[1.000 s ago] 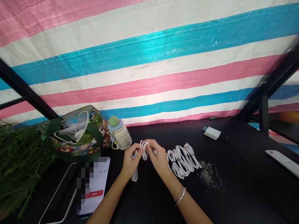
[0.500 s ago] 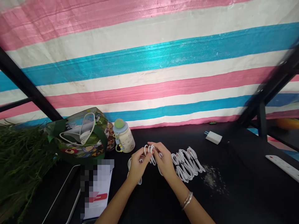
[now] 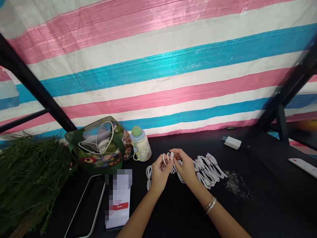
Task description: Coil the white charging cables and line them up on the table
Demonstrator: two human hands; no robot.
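A white cable (image 3: 164,159) is wound in loops around the fingers of my left hand (image 3: 159,173), closed on it. My right hand (image 3: 185,167) pinches the same loops from the other side, the two sets of fingertips almost touching. A strand hangs down beneath my right hand. Beside my left hand lies a tied white cable bundle (image 3: 149,178), partly hidden by the hand. To the right of my right hand, several tied white cable bundles (image 3: 210,172) lie in a row on the black table (image 3: 173,211).
On the left are a bag (image 3: 99,162) with a white cord inside, a cream bottle (image 3: 142,148), a dark-screened phone (image 3: 86,205), a lit phone (image 3: 123,195) and a green plant (image 3: 29,175). On the right are a white charger (image 3: 232,142), a power strip (image 3: 303,166) and scattered crumbs (image 3: 236,185).
The camera view has turned slightly left, so the table items appear shifted right. Both hands still hold the cable loops, with little change in their grip.
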